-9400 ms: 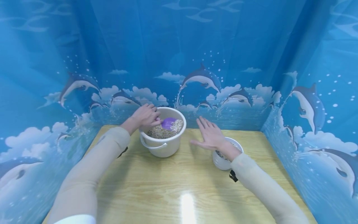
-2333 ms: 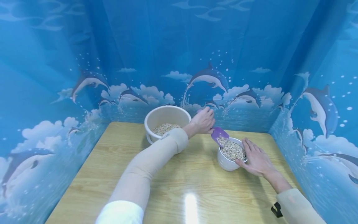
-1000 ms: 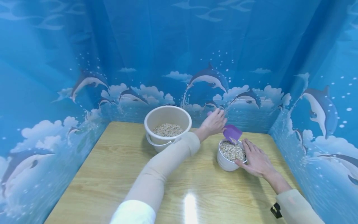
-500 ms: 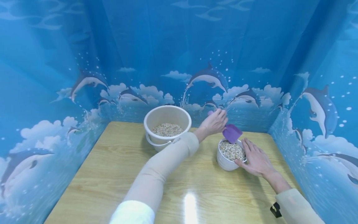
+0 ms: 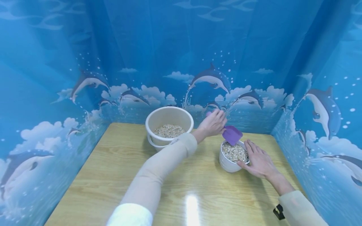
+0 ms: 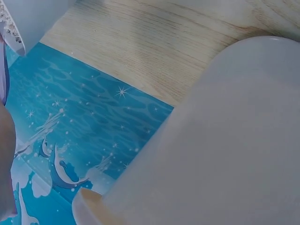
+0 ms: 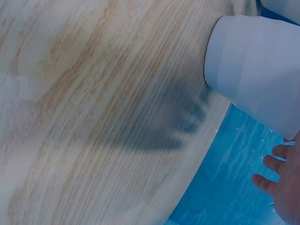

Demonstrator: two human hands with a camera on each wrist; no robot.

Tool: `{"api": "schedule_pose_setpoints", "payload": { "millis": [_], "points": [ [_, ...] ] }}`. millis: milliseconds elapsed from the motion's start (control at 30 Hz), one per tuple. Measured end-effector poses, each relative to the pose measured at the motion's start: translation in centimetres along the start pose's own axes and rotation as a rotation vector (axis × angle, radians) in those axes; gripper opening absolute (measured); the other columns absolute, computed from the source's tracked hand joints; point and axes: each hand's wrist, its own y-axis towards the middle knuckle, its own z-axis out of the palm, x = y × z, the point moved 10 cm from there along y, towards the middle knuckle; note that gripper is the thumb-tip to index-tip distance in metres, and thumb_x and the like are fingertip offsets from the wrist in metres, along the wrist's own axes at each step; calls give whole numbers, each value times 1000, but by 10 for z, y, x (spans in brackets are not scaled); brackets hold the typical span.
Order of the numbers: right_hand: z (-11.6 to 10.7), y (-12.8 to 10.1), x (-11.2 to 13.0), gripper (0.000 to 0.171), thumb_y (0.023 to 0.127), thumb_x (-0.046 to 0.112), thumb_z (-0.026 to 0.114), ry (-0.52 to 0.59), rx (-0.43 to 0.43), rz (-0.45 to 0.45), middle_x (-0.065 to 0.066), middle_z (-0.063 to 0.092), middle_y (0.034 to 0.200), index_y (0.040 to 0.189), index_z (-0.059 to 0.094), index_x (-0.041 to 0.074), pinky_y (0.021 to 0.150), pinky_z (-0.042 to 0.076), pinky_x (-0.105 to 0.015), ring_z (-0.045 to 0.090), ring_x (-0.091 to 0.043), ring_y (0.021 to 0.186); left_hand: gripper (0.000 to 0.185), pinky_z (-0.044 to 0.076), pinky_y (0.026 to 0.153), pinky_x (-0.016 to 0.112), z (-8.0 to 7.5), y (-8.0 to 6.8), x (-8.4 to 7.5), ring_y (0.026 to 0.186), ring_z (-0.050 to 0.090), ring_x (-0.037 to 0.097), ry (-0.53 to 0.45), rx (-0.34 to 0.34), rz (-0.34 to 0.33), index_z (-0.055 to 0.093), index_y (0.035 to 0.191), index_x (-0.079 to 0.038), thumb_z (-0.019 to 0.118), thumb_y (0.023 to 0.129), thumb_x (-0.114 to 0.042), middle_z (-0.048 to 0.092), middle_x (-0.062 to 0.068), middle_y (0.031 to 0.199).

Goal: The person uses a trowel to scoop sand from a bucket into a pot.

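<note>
Two hands busy: left hand [image 5: 212, 124] grips purple scoop [image 5: 232, 135] tipped over grain cup [image 5: 231, 157], flat-fingered right hand [image 5: 258, 162] steadies it; judged emptied, next refill from bucket [image 5: 169, 125].

A wooden table [image 5: 113, 175] with light grain stands inside 3 walls of blue curtain [image 5: 158, 47]. The curtain is printed with dolphins [image 5: 207, 78] and white clouds. A bright light reflection [image 5: 190, 208] shines on the near table edge.

Scoop [image 5: 232, 135] handle inside left hand [image 5: 213, 123]
</note>
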Motion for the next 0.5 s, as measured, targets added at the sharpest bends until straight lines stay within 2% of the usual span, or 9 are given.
{"api": "schedule_pose_setpoints", "payload": {
  "millis": [500],
  "points": [
    [-1,-2,0,102,99,62,57,12,1,7,-37,25,167,161,24,-11,115,34,-76,34,-59,150,56,43,98,35,13,-15,10,115,54,18,-207,90,-70,62,113,-25,24,108,-67,64,-2,118]
  ]
}}
